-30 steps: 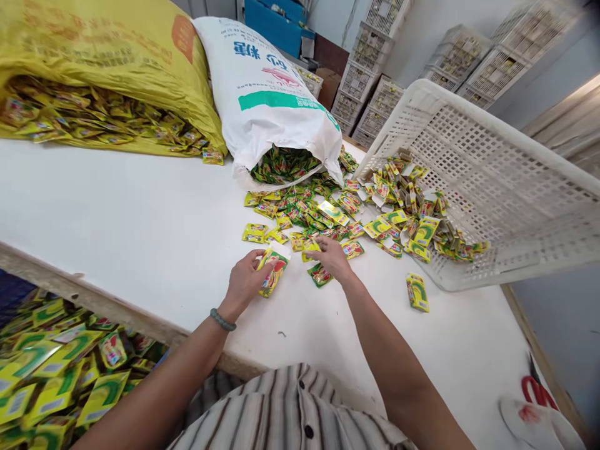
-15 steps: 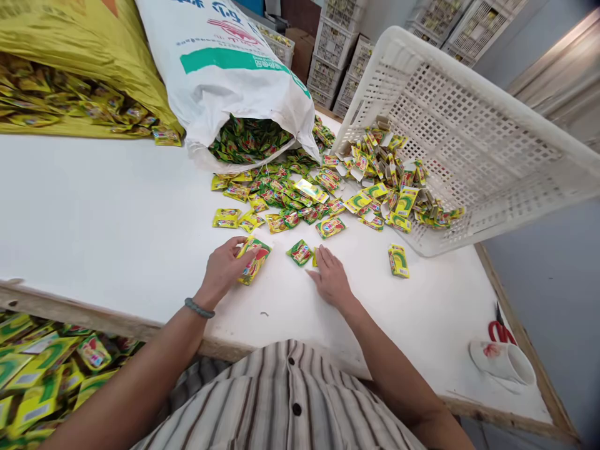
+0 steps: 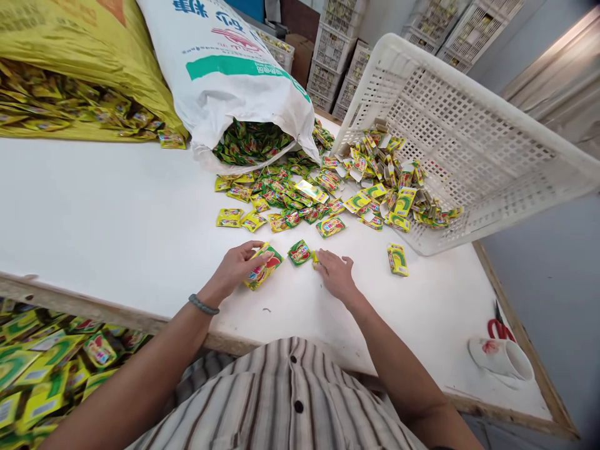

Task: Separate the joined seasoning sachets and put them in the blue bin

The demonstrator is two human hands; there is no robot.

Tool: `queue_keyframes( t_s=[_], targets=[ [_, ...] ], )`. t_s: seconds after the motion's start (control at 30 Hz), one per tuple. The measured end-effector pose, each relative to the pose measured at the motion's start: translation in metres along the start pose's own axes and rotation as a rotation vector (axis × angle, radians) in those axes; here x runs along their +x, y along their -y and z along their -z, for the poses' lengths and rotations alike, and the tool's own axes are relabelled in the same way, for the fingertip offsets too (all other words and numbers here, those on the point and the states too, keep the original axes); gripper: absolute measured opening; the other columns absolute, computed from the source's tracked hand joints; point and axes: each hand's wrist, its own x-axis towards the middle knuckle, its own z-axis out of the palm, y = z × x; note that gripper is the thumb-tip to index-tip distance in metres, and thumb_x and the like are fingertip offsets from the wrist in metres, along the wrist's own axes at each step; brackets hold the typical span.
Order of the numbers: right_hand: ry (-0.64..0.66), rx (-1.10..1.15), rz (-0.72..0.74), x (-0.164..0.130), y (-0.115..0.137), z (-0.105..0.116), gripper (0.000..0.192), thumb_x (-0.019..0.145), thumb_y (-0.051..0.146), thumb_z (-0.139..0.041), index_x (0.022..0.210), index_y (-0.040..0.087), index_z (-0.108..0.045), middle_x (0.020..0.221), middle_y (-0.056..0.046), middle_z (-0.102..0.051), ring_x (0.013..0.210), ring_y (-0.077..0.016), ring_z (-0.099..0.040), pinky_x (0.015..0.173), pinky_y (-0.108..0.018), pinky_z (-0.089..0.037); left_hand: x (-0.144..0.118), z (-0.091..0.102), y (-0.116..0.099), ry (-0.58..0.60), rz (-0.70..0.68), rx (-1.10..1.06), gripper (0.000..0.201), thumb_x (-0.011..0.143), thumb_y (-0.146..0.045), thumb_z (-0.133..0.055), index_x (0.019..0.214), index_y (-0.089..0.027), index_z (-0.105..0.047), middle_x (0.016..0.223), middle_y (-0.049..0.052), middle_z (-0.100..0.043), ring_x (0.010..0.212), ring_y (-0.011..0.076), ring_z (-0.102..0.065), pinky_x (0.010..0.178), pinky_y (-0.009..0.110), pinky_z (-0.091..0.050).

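Note:
My left hand (image 3: pixel 239 267) is closed around a small yellow-and-green carton (image 3: pixel 264 267), thumb on its printed face. To the right, my right hand (image 3: pixel 335 273) has its fingertips pinched on a small yellow packet (image 3: pixel 315 257), mostly hidden by the fingers. Between the two hands a green candy packet (image 3: pixel 299 252) lies flat on the white table, close to the yellow one. Just beyond them lies another carton (image 3: pixel 330 227), in front of a heap of green and yellow packets (image 3: pixel 285 194).
A white sack (image 3: pixel 244 94) spills packets onto the table (image 3: pixel 117 212). At right, a tilted white basket (image 3: pixel 469 125) holds small cartons. One carton (image 3: pixel 398 260) lies apart. Red-handled scissors (image 3: pixel 500 328) and a cup (image 3: pixel 499 359) are near the right edge. A yellow sack (image 3: pixel 94 62) stands at left.
My left hand has moved slightly right with the carton, closer to the green packet. My right hand's fingers have drawn in on the yellow packet, one finger now raised.

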Motion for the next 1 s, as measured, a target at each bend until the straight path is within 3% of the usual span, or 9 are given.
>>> queue_keyframes(
  t_s=[0.17,0.27,0.33,0.43,0.53,0.63,0.8,1.0],
  targets=[
    [0.015,-0.042,-0.010,0.023,-0.002,0.015,0.045,0.090,0.020,-0.054,0.135,0.024,-0.050,0.127,-0.010,-0.063,0.116,-0.0253,-0.052,0.088,-0.037,-0.035,-0.006,-0.002,0.003,0.151,0.029,0.035,0.060,0.063,-0.057,-0.075,0.103,-0.015,-0.063,0.086,0.005,-0.072,0.075,0.0215,-0.065,0.065,0.029,-0.048],
    [0.060,-0.044,-0.078,0.024,-0.003,0.020,0.026,0.084,0.024,-0.063,0.109,0.019,-0.065,0.105,-0.011,-0.068,0.100,-0.0254,-0.056,0.075,-0.032,-0.038,-0.008,-0.003,0.003,0.193,0.016,0.093,0.054,0.067,-0.058,-0.072,0.099,-0.015,-0.065,0.088,0.005,-0.072,0.075,0.0205,-0.063,0.064,0.028,-0.046],
    [0.073,0.042,-0.152,0.020,-0.004,0.023,0.015,0.079,0.028,-0.068,0.091,0.020,-0.066,0.088,-0.006,-0.068,0.085,-0.0223,-0.058,0.066,-0.029,-0.036,-0.009,-0.004,0.001,0.194,0.017,0.124,0.055,0.068,-0.058,-0.070,0.099,-0.013,-0.066,0.086,0.006,-0.072,0.073,0.0197,-0.061,0.062,0.027,-0.044],
    [-0.017,0.331,-0.232,0.012,0.001,0.027,0.021,0.076,0.040,-0.070,0.079,0.021,-0.060,0.070,0.001,-0.061,0.066,-0.0165,-0.054,0.059,-0.027,-0.035,-0.009,-0.005,-0.003,0.189,0.003,0.203,0.055,0.068,-0.058,-0.069,0.098,-0.012,-0.067,0.079,0.004,-0.071,0.065,0.0175,-0.058,0.056,0.025,-0.040],
    [-0.168,0.715,-0.219,0.010,0.017,0.022,0.035,0.072,0.053,-0.069,0.077,0.020,-0.057,0.068,0.002,-0.058,0.062,-0.0141,-0.052,0.059,-0.026,-0.039,-0.008,-0.006,-0.005,0.184,-0.028,0.317,0.051,0.069,-0.058,-0.068,0.094,-0.013,-0.070,0.069,0.002,-0.068,0.059,0.0156,-0.053,0.050,0.024,-0.034],
    [-0.181,1.004,-0.160,0.015,0.037,0.009,0.041,0.066,0.056,-0.071,0.078,0.020,-0.056,0.068,0.002,-0.055,0.062,-0.0135,-0.051,0.060,-0.026,-0.041,-0.007,-0.008,-0.003,0.226,-0.018,0.272,0.051,0.068,-0.057,-0.069,0.096,-0.014,-0.071,0.074,0.003,-0.070,0.061,0.0163,-0.056,0.052,0.024,-0.037],
    [-0.123,0.985,-0.123,0.024,0.047,-0.005,0.033,0.063,0.048,-0.075,0.073,0.019,-0.060,0.059,0.005,-0.045,0.057,-0.0112,-0.040,0.056,-0.025,-0.036,-0.008,-0.005,0.003,0.267,0.052,0.030,0.052,0.067,-0.055,-0.073,0.098,-0.012,-0.070,0.085,0.007,-0.074,0.069,0.0183,-0.062,0.061,0.026,-0.045],
    [-0.103,0.981,-0.010,0.025,0.047,-0.003,0.029,0.064,0.045,-0.076,0.074,0.019,-0.067,0.062,0.004,-0.048,0.059,-0.0116,-0.041,0.058,-0.026,-0.036,-0.007,-0.004,0.004,0.306,0.090,-0.059,0.047,0.063,-0.049,-0.079,0.092,-0.013,-0.071,0.081,0.006,-0.074,0.067,0.0169,-0.063,0.063,0.026,-0.047]
  ],
)
